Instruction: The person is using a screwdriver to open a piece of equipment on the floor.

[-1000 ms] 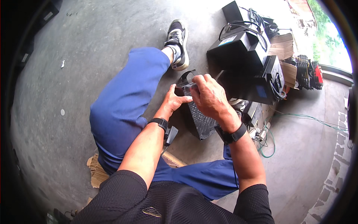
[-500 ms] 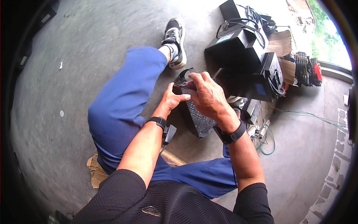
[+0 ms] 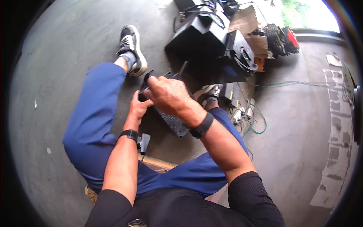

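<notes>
A black metal case (image 3: pixel 172 122) with a speckled or perforated side stands tilted on the floor between my legs. My left hand (image 3: pixel 139 108) grips its near left edge, thumb on one side and fingers over the other. My right hand (image 3: pixel 168 94) is closed in a fist above the top of the case. Whatever lies inside that fist is hidden by the fingers. The upper end of the case is partly covered by the right hand.
Large black boxes (image 3: pixel 198 39) with cables stand ahead to the right, beside torn cardboard (image 3: pixel 244 20). A smaller black box (image 3: pixel 229 94) and a white plug (image 3: pixel 238 115) with green wire (image 3: pixel 261 126) lie by my right foot. Peeling white floor markings (image 3: pixel 332 143) run far right.
The whole view has swung to the right, so everything sits further left. My right hand has turned over the case top, hiding the red-and-dark piece seen in its fingers before. The left hand keeps its grip.
</notes>
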Tool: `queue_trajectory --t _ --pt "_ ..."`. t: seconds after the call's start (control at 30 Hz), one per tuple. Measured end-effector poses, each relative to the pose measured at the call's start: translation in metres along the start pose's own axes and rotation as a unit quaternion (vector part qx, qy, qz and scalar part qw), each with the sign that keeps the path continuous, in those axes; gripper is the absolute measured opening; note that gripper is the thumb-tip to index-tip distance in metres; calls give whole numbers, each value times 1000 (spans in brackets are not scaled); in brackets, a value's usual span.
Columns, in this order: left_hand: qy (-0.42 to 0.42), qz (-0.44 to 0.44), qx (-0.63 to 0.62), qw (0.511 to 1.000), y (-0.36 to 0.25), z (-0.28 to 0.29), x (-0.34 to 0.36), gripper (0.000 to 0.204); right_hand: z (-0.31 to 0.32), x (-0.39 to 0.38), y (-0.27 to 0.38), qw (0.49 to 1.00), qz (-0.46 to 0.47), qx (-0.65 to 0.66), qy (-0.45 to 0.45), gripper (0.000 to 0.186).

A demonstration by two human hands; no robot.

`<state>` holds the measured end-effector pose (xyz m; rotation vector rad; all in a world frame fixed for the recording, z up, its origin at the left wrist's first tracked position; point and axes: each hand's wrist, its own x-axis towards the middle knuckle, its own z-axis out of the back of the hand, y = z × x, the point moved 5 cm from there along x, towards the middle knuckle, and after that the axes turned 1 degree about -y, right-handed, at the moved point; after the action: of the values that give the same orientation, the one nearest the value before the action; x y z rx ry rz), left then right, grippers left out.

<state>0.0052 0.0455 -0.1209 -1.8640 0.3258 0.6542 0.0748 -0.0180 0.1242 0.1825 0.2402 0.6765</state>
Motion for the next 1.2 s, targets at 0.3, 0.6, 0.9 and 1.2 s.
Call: queue_trajectory --t 0.3,0.6,0.9,1.2 --pt "9 12 -37 999 -9 -5 -4 115 10 3 4 999 3 21 42 29" --pt "37 5 -55 998 -8 -9 -4 115 2 -1 -4 995 68 49 -55 28" --pt "33 -16 -42 998 2 -4 3 113 -6 4 -3 996 23 75 -34 30" --pt "68 11 -41 997 -7 -10 -1 110 -1 2 2 999 -3 32 18 27"
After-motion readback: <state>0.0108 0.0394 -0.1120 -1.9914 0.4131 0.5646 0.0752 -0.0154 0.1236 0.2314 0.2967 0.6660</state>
